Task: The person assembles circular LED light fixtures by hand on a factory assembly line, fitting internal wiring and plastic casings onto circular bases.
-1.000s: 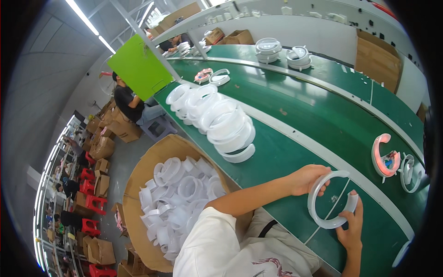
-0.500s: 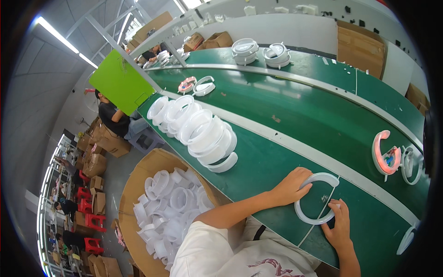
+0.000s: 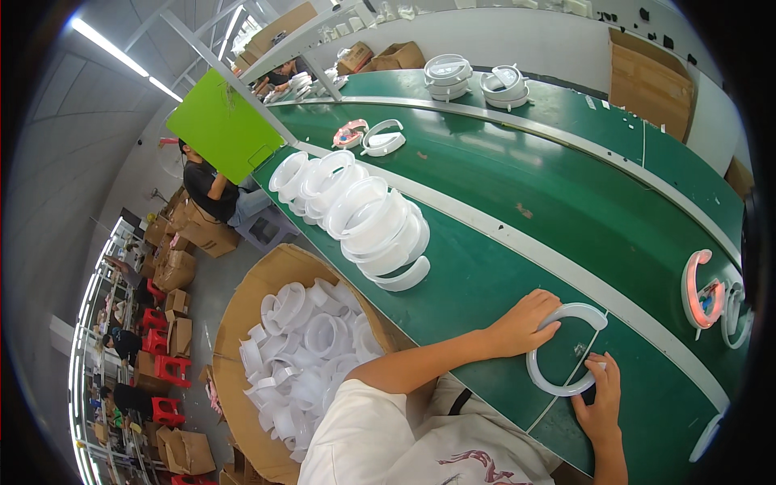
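Observation:
A white C-shaped plastic ring (image 3: 537,376) lies at the green worktop, with its gap toward the right. My left hand (image 3: 524,323) grips its upper left side, fingers closed over the rim. At the ring's lower end, my right hand (image 3: 600,396) holds it between thumb and fingers. A small clear bit (image 3: 579,349) shows on the worktop inside the ring. Farther left along the bench, a row of similar white rings (image 3: 380,222) leans together in a stack.
A big cardboard box (image 3: 234,368) full of white plastic rings (image 3: 311,347) stands left of me. The green conveyor belt (image 3: 477,174) carries pink-and-white assemblies (image 3: 702,289). White round housings (image 3: 447,77) sit beyond it. A person (image 3: 208,186) sits beside a lime-green panel (image 3: 222,129).
The view has shifted slightly, so the surroundings appear displaced. Both hands keep their hold on the ring, with hardly any movement against the bench.

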Action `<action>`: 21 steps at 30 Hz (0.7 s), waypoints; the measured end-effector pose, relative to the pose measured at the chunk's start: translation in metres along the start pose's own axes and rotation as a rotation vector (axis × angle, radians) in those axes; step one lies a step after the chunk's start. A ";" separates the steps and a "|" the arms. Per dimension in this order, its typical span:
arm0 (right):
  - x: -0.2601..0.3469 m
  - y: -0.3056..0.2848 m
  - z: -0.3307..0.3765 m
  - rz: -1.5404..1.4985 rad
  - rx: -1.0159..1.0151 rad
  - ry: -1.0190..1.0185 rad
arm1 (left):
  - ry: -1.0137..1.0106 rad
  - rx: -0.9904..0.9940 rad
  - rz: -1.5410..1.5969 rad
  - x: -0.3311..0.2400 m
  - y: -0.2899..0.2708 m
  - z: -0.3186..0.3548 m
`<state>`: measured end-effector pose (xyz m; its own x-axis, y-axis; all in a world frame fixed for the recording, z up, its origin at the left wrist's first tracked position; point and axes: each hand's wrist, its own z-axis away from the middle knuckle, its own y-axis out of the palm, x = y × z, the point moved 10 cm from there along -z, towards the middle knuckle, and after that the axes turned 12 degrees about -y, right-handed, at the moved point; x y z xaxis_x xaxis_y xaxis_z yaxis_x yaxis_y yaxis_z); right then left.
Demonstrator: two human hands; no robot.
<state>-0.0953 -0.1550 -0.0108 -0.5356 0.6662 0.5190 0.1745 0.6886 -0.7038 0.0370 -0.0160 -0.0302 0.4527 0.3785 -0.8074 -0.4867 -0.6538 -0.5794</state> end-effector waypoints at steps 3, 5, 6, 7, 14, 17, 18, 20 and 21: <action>0.001 -0.001 0.001 0.003 -0.005 -0.003 | -0.011 0.012 0.001 -0.002 0.000 -0.001; 0.001 -0.002 0.001 0.005 -0.009 -0.004 | -0.017 0.020 0.003 -0.002 0.001 -0.001; 0.001 -0.001 0.001 0.013 -0.008 -0.001 | -0.016 0.021 0.004 0.000 0.001 -0.001; 0.000 0.000 0.001 0.020 -0.006 0.002 | -0.014 0.023 0.006 0.001 0.001 -0.002; 0.000 0.002 0.000 0.019 -0.013 0.007 | -0.032 0.030 0.007 0.006 0.001 -0.001; -0.001 0.004 0.000 0.028 -0.019 0.004 | -0.014 0.017 -0.008 0.006 0.000 -0.001; -0.001 0.003 0.000 0.028 -0.021 0.001 | -0.022 0.022 -0.003 0.007 0.000 -0.001; -0.001 0.002 -0.001 0.028 -0.024 0.000 | -0.029 0.030 0.001 0.007 0.001 -0.002; 0.000 0.002 -0.001 0.028 -0.020 0.002 | -0.030 0.028 0.005 0.008 0.001 -0.002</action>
<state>-0.0939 -0.1533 -0.0116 -0.5286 0.6856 0.5006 0.2058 0.6756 -0.7080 0.0416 -0.0152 -0.0371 0.4279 0.3944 -0.8132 -0.5101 -0.6373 -0.5776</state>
